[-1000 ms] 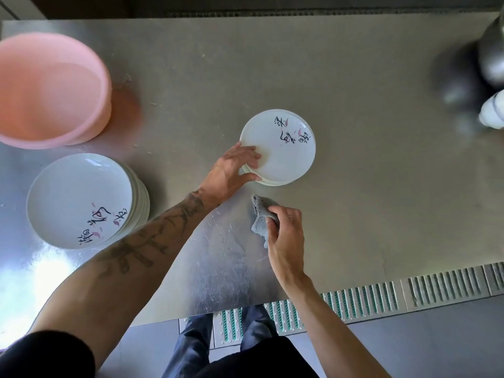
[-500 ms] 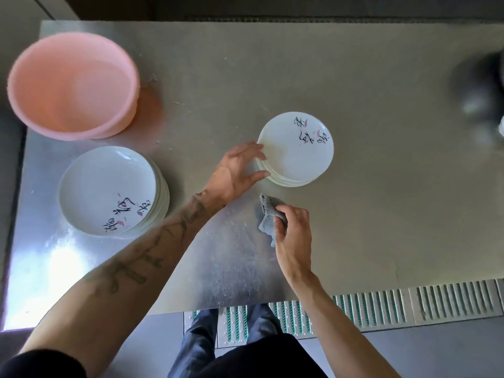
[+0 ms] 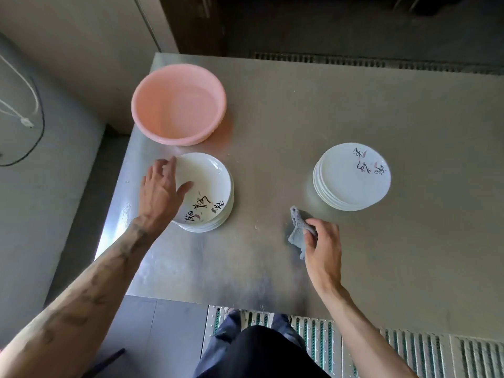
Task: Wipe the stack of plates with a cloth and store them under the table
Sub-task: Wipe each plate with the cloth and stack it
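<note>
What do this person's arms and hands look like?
The left hand and right hand are bare: no gloves, rings or watch visible. Both forearms are uncovered; the left forearm carries dark tattoos along its length, the right forearm shows none.

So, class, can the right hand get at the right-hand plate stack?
Probably yes: only bare table lies between the right hand and the plate stack, though it holds the cloth.
</note>
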The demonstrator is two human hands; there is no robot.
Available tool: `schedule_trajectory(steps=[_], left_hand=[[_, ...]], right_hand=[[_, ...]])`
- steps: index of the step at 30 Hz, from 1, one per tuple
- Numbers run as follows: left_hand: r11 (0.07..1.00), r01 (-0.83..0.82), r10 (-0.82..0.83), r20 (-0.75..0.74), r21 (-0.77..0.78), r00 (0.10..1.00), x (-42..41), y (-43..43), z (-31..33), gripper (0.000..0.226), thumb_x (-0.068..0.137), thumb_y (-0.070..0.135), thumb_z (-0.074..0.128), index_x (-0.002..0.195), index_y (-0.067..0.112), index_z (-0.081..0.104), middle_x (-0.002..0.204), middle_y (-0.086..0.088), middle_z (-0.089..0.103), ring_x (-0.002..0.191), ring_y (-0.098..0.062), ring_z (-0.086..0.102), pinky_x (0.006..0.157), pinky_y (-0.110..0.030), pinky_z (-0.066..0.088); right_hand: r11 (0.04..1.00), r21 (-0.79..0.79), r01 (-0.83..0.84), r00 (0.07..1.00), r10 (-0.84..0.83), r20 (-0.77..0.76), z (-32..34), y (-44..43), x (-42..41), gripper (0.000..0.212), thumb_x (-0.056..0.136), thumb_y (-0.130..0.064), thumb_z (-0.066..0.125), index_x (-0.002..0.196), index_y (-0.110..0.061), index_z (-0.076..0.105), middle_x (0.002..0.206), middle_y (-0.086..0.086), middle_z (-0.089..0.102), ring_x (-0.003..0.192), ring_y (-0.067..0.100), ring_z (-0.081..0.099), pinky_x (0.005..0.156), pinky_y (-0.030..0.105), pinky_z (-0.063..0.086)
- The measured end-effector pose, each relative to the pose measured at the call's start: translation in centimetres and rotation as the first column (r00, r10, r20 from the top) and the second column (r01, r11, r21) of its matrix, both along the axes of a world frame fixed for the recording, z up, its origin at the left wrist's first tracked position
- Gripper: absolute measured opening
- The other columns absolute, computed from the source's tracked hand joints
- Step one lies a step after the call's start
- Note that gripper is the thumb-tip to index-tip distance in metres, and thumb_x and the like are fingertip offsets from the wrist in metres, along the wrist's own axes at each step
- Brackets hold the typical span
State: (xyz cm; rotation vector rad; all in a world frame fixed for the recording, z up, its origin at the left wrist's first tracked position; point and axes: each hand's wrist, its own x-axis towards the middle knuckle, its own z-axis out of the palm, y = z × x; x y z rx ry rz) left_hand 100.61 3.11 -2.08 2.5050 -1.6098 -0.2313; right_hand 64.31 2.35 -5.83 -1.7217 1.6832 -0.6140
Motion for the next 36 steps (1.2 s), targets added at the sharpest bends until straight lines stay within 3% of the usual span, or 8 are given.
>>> schedule_trajectory(steps=[5,11,14,18,22,26,30,36], left_hand=[[0.996,-0.063,0.066,-0.046,0.065,0.997,0.5,-1.6,0.7,0.069,0.082,0.036,0.086,0.132,0.000,0.053,0.124,-0.023,0.051,0.107,-0.042,0.053,0.085,-0.050,0.043],[0.987,-0.108,0.129,-0.184,0.116,0.974,1.7,-2.6,1.5,0.081,0.072,0.036,0.093,0.132,0.000,0.052,0.125,-0.023,0.048,0.111,-0.041,0.050,0.092,-0.047,0.041],[0.992,-0.104,0.121,-0.282,0.072,0.952,2.5,-1.7,1.3,0.067,0.079,0.031,0.089,0.124,0.001,0.050,0.122,-0.024,0.048,0.095,-0.035,0.051,0.078,-0.043,0.043],[0.998,-0.052,0.030,-0.469,-0.034,0.883,2.3,-0.2,0.6,0.034,0.097,0.021,0.070,0.117,0.007,0.046,0.117,-0.022,0.059,0.094,-0.038,0.058,0.070,-0.041,0.047],[0.983,-0.118,0.002,-0.626,-0.144,0.780,-0.8,0.0,0.9,0.025,0.091,0.037,0.064,0.107,0.023,0.052,0.103,-0.007,0.067,0.087,-0.031,0.063,0.067,-0.037,0.052],[0.981,-0.012,-0.130,-0.696,-0.195,0.707,-5.7,-0.1,-0.3,0.017,0.095,0.031,0.066,0.107,0.034,0.054,0.094,0.008,0.070,0.077,-0.009,0.067,0.063,-0.032,0.056],[0.959,0.149,-0.277,-0.698,-0.240,0.661,-11.1,0.1,-2.8,0.020,0.100,0.025,0.060,0.115,0.037,0.055,0.102,0.014,0.066,0.086,-0.005,0.061,0.069,-0.017,0.049],[0.964,0.220,-0.260,-0.709,-0.150,0.656,-15.1,0.3,-7.1,0.017,0.102,0.021,0.062,0.116,0.031,0.060,0.109,0.010,0.066,0.086,-0.006,0.061,0.074,-0.021,0.049]], right_hand=[[1.000,-0.007,-0.002,1.000,0.002,-0.021,0.4,0.6,0.2,0.024,0.097,-0.002,0.062,0.116,-0.015,0.067,0.110,0.004,0.059,0.100,-0.021,0.043,0.083,-0.004,0.030],[1.000,-0.018,0.018,1.000,-0.019,-0.025,0.9,1.3,0.4,0.026,0.096,-0.001,0.063,0.115,-0.017,0.067,0.109,0.002,0.057,0.100,-0.022,0.043,0.083,-0.005,0.029],[1.000,-0.017,0.012,1.000,-0.012,-0.022,1.0,1.4,0.5,0.026,0.096,-0.002,0.062,0.116,-0.018,0.067,0.109,0.003,0.057,0.100,-0.021,0.044,0.083,-0.004,0.030],[1.000,-0.021,0.017,1.000,-0.017,-0.013,1.2,1.3,0.7,0.026,0.095,-0.001,0.062,0.115,-0.017,0.067,0.109,0.004,0.057,0.099,-0.022,0.044,0.083,-0.004,0.030],[0.999,-0.028,0.022,1.000,-0.022,-0.005,1.5,1.1,0.4,0.025,0.096,-0.002,0.062,0.115,-0.017,0.067,0.110,0.003,0.055,0.098,-0.020,0.046,0.083,-0.004,0.031],[0.998,-0.059,0.037,0.999,-0.037,-0.001,2.1,0.6,-0.6,0.025,0.096,-0.001,0.062,0.117,-0.016,0.067,0.111,0.003,0.055,0.099,-0.020,0.046,0.082,-0.005,0.031],[0.991,-0.090,0.097,0.995,-0.096,0.007,2.6,0.0,-2.5,0.024,0.096,-0.002,0.063,0.117,-0.014,0.067,0.112,0.002,0.053,0.097,-0.019,0.048,0.080,-0.005,0.033],[0.997,-0.049,0.054,0.998,-0.054,-0.012,1.6,0.8,-3.0,0.021,0.097,-0.006,0.063,0.114,-0.018,0.067,0.113,0.000,0.051,0.093,-0.004,0.054,0.084,0.004,0.035]])
